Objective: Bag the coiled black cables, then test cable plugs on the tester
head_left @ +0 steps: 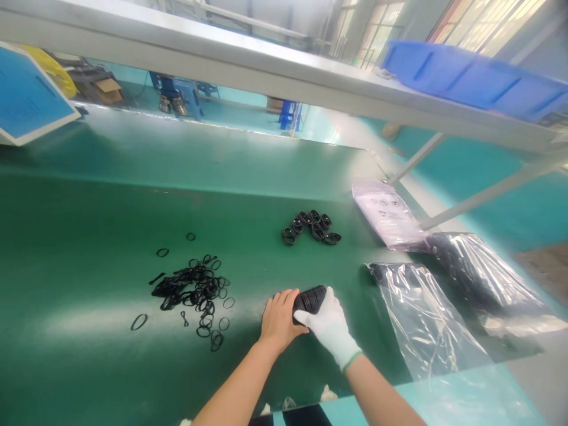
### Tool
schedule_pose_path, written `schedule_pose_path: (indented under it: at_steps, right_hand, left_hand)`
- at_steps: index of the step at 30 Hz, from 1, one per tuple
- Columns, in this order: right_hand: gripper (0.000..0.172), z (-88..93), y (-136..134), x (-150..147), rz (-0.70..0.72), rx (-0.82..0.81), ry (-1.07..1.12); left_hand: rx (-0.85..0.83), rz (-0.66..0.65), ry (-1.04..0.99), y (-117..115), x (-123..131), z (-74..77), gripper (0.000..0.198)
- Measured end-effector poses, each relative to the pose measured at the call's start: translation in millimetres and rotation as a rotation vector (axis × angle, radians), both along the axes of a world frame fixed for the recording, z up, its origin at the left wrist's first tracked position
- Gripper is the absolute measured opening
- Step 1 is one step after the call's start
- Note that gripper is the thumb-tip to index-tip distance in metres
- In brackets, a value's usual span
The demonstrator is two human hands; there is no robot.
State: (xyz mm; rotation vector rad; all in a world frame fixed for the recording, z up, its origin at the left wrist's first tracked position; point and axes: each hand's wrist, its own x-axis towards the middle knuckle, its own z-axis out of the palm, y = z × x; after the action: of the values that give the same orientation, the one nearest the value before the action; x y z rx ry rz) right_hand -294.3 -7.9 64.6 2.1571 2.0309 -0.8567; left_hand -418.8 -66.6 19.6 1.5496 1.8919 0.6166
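Observation:
Between my two hands lies a stack of thin black rings (309,300), pressed together side by side just above the green mat. My left hand (279,318), bare, curls round the stack's left end. A white glove with a green cuff covers my right hand (329,326), whose thumb and fingers grip the right end. Beyond them sits a small group of black ring bundles (316,229). To the left spreads a loose heap of black rubber bands (195,287), with several single ones scattered around it. My palms and the stack's underside are hidden.
Clear plastic bags (430,319) lie at the right, one dark bag (483,275) filled with black items. Behind them is a pale printed bag (387,213). A white shelf beam (248,56) crosses above the table, carrying a blue bin (474,77). A blue panel (31,94) stands far left.

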Motion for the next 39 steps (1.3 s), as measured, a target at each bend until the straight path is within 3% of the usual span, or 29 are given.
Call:
schedule_pose_path:
  at_steps: [2,6,10,14,19,22,26,29,31,34,37,39]
  right_hand:
    - [0.106,-6.0,-10,-9,-0.038,0.067,-0.066]
    - [0.099,-11.9,-13,-13,-0.034,0.113,-0.058]
    - [0.106,-15.3,-15,-16,-0.038,0.151,-0.077]
    - [0.093,-23.4,-19,-23,-0.04,0.245,-0.11]
    - [0.097,-29.6,-20,-29,-0.035,0.329,-0.124]
    - [0.085,-23.6,-15,-31,-0.087,0.354,-0.115]
    - [0.063,-12.9,-2,-32,-0.081,0.313,-0.086]
    - [0.062,-8.7,8,-28,-0.077,0.266,-0.072]
    - [0.062,-3.7,12,-18,-0.068,0.226,-0.018]
    - [0.059,12.8,11,12,-0.085,0.23,0.107]
    - [0.06,37.8,6,64,-0.215,0.257,0.245]
    - [0.064,56.2,-4,111,-0.345,0.191,0.372]
  left_hand:
    - [0.021,0.005,0.017,-1,1,-0.9,0.078]
    - [0.06,0.024,0.038,-3,3,-3.4,0.072]
    - [0.095,0.027,0.05,-4,3,-5.8,0.065]
    - [0.112,0.037,0.078,-4,2,-6.5,0.059]
    - [0.106,0.048,0.128,-1,4,-3.5,0.057]
    - [0.117,0.055,0.144,0,5,-3.4,0.055]
    - [0.147,0.064,0.225,5,6,-14.4,0.05]
    - [0.163,0.068,0.283,12,13,-19.6,0.05]
    - [0.147,0.07,0.301,15,21,-12.9,0.053]
    - [0.105,0.0,0.251,14,38,10.0,0.061]
    - [0.073,-0.108,0.063,14,58,34.3,0.072]
    - [0.062,-0.129,-0.031,19,74,47.1,0.066]
